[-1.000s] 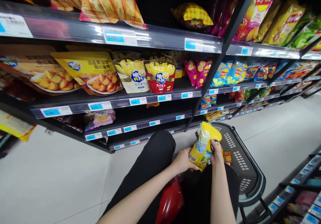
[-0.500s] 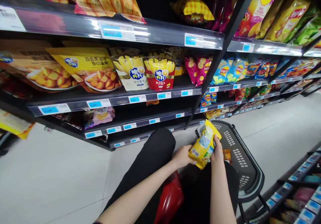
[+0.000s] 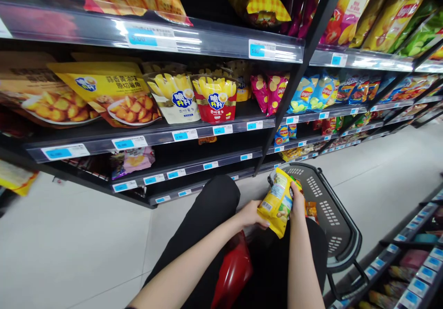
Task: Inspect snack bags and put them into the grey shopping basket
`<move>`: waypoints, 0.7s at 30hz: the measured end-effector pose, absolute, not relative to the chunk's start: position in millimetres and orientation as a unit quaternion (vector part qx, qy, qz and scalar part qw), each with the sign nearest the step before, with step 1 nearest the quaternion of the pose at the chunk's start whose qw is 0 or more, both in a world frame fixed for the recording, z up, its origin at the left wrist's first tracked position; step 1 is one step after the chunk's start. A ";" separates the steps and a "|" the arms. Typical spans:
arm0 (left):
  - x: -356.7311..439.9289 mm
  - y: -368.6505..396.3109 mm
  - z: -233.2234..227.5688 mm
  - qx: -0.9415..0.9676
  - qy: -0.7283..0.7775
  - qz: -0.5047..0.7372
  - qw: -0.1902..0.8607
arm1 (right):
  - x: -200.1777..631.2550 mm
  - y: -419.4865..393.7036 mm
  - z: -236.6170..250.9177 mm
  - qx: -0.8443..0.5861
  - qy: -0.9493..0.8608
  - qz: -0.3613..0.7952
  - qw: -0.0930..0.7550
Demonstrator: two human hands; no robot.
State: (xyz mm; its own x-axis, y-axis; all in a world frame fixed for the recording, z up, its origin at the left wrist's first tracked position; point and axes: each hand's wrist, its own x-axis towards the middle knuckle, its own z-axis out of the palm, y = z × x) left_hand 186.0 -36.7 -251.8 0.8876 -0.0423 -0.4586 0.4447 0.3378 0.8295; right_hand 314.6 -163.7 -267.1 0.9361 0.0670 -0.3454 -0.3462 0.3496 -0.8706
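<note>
I hold a yellow snack bag (image 3: 277, 202) with both hands above a black shopping basket (image 3: 332, 216). My left hand (image 3: 251, 214) grips the bag's lower left edge. My right hand (image 3: 298, 202) grips its right side from behind. The bag's printed back faces me and it tilts slightly to the right. Inside the basket, an orange packet (image 3: 311, 209) shows just past my right hand. My black-clothed knees (image 3: 214, 207) are below the bag.
Black store shelves (image 3: 194, 136) with blue price tags stand ahead, stocked with fry packs (image 3: 214, 99), a yellow potato bag (image 3: 110, 92) and chip bags (image 3: 311, 96). A red handle (image 3: 233, 272) is near my lap. Pale tiled floor (image 3: 69, 249) lies left; another shelf (image 3: 408, 263) is at lower right.
The bag has turned and dropped a little closer to the basket in both hands. The view has shifted slightly to the right and down.
</note>
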 end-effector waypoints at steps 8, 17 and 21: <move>183.5 -31.5 -240.3 0.457 0.195 -0.201 0.844 | 312.5 -161.4 -257.2 -0.524 0.082 0.098 0.842; 183.2 -31.9 -237.3 0.449 0.192 -0.193 0.851 | 314.6 -161.7 -268.8 -0.468 0.043 0.123 0.874; 184.3 -33.3 -240.4 0.465 0.204 -0.183 0.842 | 315.6 -163.3 -272.5 -0.477 0.034 0.116 0.870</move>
